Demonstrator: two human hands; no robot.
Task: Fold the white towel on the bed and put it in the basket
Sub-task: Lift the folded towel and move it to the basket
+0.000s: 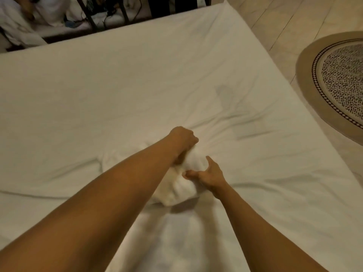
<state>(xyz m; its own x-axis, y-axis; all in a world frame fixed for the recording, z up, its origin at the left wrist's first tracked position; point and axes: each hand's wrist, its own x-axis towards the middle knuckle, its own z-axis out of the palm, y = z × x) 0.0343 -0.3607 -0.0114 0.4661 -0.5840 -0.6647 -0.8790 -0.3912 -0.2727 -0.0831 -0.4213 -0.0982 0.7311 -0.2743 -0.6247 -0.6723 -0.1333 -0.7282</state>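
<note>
**Still a bundle, not yet a fold**

Right now the white towel (176,185) sits bunched in a lump at the lower centre of the frame, on the bed (117,85). My left hand (183,139) reaches across it, fingers curled into the far side of the cloth. My right hand (209,173) presses against the near right side, thumb pinching in, the other fingers spread along the towel.

I judge the folding barely begun: no clean edge or corner shows. The risk is that I grab sheet along with towel, since both are white and the sheet is already rucked around the lump. Pulling from the middle could also tangle it further. No basket appears anywhere in the frame; only a round rug (337,81) at the right edge.
</note>
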